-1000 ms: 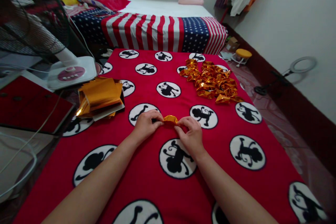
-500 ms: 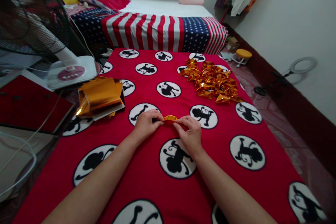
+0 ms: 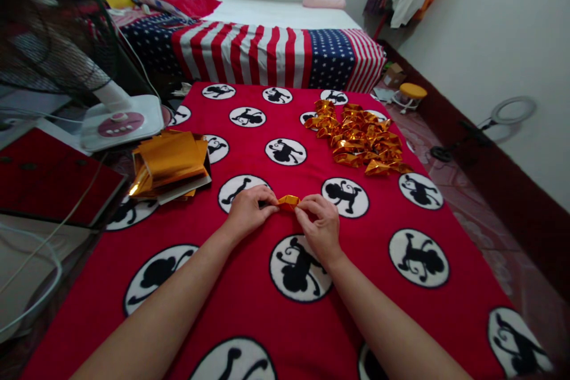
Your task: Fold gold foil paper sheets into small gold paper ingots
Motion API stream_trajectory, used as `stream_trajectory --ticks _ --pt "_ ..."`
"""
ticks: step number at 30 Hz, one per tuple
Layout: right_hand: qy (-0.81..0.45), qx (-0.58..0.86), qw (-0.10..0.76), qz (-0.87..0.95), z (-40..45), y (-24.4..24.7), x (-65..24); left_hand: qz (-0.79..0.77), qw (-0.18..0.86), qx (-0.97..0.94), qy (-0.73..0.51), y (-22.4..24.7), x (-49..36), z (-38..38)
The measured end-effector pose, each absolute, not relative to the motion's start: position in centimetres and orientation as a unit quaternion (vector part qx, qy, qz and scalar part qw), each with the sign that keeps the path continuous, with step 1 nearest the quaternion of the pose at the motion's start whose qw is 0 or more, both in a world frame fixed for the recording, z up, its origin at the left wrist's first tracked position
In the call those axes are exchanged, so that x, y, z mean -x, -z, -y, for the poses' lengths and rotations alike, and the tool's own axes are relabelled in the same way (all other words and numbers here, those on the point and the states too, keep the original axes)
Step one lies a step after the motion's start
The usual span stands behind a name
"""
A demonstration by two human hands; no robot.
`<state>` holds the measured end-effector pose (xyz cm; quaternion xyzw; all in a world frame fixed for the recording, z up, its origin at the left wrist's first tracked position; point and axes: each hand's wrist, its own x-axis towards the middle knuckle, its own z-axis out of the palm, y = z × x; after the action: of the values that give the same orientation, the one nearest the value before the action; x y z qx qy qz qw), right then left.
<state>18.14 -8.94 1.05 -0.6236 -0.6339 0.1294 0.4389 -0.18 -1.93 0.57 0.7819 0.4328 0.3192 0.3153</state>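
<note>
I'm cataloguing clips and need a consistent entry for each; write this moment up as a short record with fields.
Left hand: fingers pinch the left end of a small folded gold piece
Right hand: fingers at the piece's right end
Surface: red cloth with black monkey figures in white circles
Left side: stack of gold sheets, overlapping unevenly
Far right: pile of folded gold pieces, count unclear
Beyond the left edge: fan with a white base
Background: bed, yellow-topped stool
</note>
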Motion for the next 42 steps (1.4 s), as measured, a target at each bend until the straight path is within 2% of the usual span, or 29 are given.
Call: stream_trajectory --ticks 8,17,25,36,42 --pt "-0.126 0.652 0.436 0.608 9.6 -0.7 -18.8 -0.442 0.314 -0.785 -0.298 -1.2 0.1 2.0" --pt "-0.09 0.68 0.366 0.629 9.9 -1.0 -19.0 -0.5 0.275 -0.775 -0.271 -1.8 -0.6 2.0" --pt "-0.059 0.7 0.337 0.627 9.6 -0.9 -18.8 -0.544 0.261 -0.756 -0.253 -2.3 -1.1 2.0" --pt "-0.057 0.697 0.348 0.624 9.8 -0.9 -18.7 -0.533 0.256 -0.756 -0.281 -1.4 -1.2 2.4" --pt "-0.082 0.683 0.389 0.612 9.9 -0.6 -19.0 -0.479 0.276 -0.771 -0.316 -0.9 -0.8 2.6"
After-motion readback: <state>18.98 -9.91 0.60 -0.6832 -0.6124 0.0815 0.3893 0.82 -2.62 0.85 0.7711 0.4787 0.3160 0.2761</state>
